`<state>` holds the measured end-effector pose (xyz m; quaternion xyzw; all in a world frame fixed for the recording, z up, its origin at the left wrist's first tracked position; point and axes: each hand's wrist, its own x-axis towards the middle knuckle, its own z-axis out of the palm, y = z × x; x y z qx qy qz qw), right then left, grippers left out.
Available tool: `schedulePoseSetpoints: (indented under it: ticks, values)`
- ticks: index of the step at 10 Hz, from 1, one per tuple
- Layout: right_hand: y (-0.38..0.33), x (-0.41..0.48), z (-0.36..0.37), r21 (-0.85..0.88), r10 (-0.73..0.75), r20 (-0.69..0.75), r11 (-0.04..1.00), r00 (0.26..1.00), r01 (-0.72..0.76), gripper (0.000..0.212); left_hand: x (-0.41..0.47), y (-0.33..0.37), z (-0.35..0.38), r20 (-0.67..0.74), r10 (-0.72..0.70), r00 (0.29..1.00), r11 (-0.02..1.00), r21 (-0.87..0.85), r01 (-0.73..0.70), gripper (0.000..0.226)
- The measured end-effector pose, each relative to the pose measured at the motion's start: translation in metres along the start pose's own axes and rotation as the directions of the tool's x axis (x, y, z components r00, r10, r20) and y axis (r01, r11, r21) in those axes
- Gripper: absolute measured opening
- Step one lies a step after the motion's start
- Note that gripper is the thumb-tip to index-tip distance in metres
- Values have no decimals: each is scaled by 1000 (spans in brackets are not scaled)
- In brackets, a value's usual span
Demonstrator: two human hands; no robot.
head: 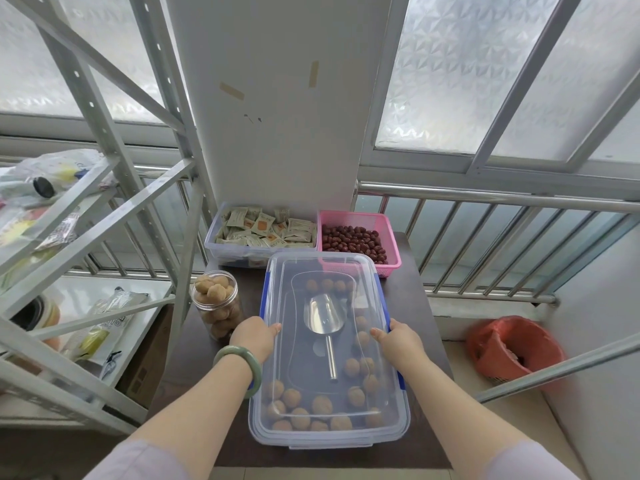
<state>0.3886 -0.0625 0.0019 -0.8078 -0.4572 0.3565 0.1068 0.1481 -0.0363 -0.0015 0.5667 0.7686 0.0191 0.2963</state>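
Two grips on clear lid (304,362), left hand (254,337) and right hand (399,342), fingers (275,328) clasping its side edges.

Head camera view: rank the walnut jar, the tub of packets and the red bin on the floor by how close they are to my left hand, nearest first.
From the left hand gripping the box lid:
1. walnut jar, just to its left.
2. tub of packets, straight ahead, further back.
3. red bin, low at the far right.
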Motion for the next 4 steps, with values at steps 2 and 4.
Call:
schedulePoseSetpoints:
  ticks: [2, 4]
  values:
    - [-4, -9, 2, -177, 1, 6, 984, 1000, 0, 63, -1, -6, 1, -30, 84, 996, 996, 46, -82, 43]
    - [-11, -22, -3, -189, -132, -142, 976, 981, 104, 78, 1, -11, -5, -33, 258, 966, 966, 26, -257, 36]
